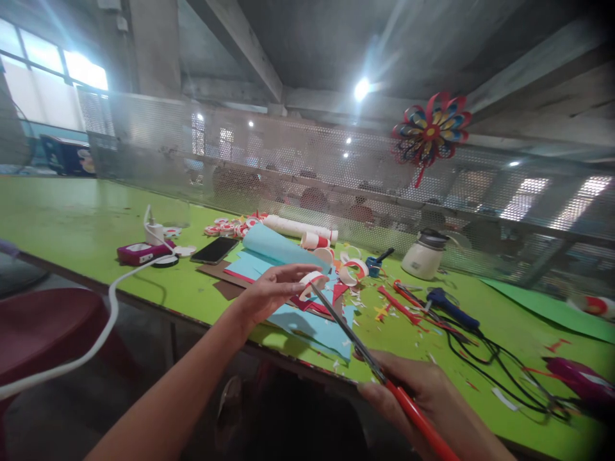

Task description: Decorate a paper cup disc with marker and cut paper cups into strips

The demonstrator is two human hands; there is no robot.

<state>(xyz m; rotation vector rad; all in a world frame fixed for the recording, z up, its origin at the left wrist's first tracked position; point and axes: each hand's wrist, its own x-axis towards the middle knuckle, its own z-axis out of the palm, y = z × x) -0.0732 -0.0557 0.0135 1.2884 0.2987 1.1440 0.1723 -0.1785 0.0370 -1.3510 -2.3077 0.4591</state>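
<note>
My left hand (275,291) pinches a small red-and-white paper cup piece (311,283) over the sheets of blue paper (312,320) on the green table (86,214). My right hand (418,390) grips red-handled scissors (365,355) at the table's near edge. Their long blades point up and left, and the tips reach the cup piece. More cut cup rings (353,269) and red scraps lie just beyond the hands.
A phone (214,250), a pink device (140,253) and a white charger with cable (154,232) lie at left. A stack of cups (298,229), a blue glue gun (449,306) with black cords, a white pot (425,256) and a paper pinwheel (430,131) on the mesh screen sit behind.
</note>
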